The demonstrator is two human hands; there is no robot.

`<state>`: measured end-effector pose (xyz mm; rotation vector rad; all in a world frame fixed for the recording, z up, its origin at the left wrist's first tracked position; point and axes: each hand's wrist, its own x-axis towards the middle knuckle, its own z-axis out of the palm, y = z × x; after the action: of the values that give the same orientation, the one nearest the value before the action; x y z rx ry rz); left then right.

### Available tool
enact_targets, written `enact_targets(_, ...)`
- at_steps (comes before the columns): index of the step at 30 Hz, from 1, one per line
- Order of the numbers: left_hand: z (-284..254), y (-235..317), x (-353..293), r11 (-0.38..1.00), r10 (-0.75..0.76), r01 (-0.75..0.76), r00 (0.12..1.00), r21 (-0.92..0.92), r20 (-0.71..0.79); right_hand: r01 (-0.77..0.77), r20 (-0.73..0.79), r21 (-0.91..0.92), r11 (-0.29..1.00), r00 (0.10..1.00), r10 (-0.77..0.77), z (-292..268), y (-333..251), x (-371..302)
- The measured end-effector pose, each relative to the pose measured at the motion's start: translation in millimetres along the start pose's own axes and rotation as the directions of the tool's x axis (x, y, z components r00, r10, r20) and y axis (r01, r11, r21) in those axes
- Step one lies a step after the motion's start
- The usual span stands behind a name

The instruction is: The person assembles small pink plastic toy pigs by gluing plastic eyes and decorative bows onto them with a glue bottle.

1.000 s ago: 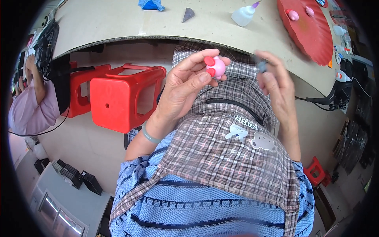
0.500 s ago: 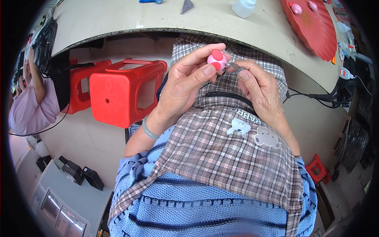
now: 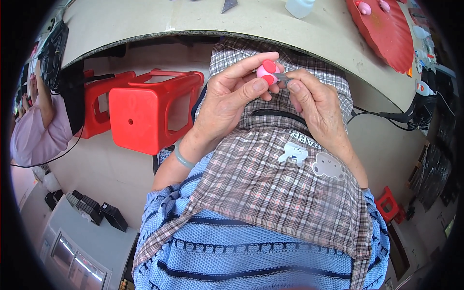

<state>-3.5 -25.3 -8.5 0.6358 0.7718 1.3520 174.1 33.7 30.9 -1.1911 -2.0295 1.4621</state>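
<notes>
Above my lap, my left hand [image 3: 237, 89] pinches a small round pink figure [image 3: 264, 71] with red oval patches between thumb and fingers. My right hand [image 3: 319, 101] grips a small grey blade [image 3: 282, 77] between thumb and forefinger. Its pointed end meets the right side of the pink figure; whether it cuts in or only touches, I cannot tell. The handle end is hidden in my right fingers.
Beyond my hands runs the curved table edge [image 3: 193, 33]. On the table are a grey triangular piece [image 3: 229, 5], a translucent bottle [image 3: 299, 7] and a red scalloped tray [image 3: 386, 41] holding pink figures [image 3: 364, 8]. Red stools [image 3: 135, 118] stand left, near another person's sleeve [image 3: 46, 128].
The blade has come left against the pink figure, from a small gap beside it. My left hand has turned the figure slightly and shifted a little to the right.
</notes>
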Motion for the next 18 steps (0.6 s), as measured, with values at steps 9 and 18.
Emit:
enact_targets(9,-1.5,-2.4,0.5,1.000,0.007,-0.007,1.000,0.006,0.005,0.023,-0.002,-0.008,1.000,1.000,-0.023,2.1,1.6,1.3)
enact_targets(18,-1.1,-2.6,0.5,1.000,-0.005,0.005,1.000,0.017,-0.001,0.035,-0.010,-0.037,0.999,0.999,-0.035,3.1,1.9,1.5)
